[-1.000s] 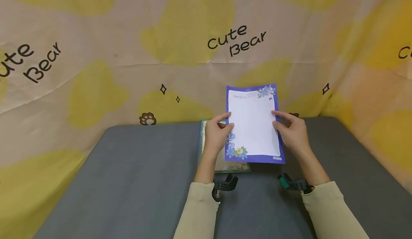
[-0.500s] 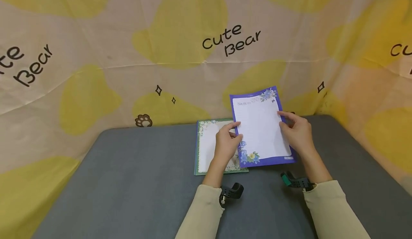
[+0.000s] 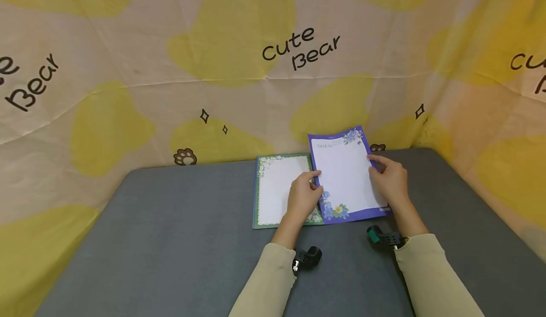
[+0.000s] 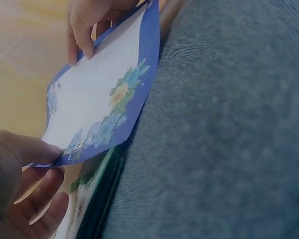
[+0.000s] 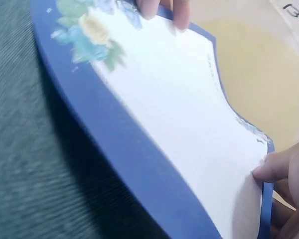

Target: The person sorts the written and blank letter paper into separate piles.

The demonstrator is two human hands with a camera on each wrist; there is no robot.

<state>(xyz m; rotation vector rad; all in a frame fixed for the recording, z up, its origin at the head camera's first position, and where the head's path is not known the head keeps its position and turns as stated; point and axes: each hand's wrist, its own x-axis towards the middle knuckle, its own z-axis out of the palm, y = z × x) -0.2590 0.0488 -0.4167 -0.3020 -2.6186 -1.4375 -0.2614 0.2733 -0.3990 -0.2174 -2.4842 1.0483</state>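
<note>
A sheet of paper (image 3: 345, 175) with a blue-purple border and printed blue flowers is held up between both hands. My left hand (image 3: 302, 194) pinches its left edge, thumb on the printed face in the left wrist view. On the opposite edge my right hand (image 3: 390, 179) pinches the sheet between thumb and fingers. The paper bows slightly, as its curved border (image 5: 124, 149) shows in the right wrist view. Behind and left of it lies a stack of paper (image 3: 279, 194), its top sheet white with a green floral border, partly hidden by my left hand and the held sheet.
A grey cloth-covered table (image 3: 183, 241) lies under everything. At its far edge hangs a yellow-patterned backdrop (image 3: 230, 47) with printed lettering. Each wrist wears a black strap, such as the left wrist strap (image 3: 308, 258).
The sheet has moved right and down relative to the stack, tilting a little, with both hands keeping their pinch. More of the green-bordered stack is now uncovered.
</note>
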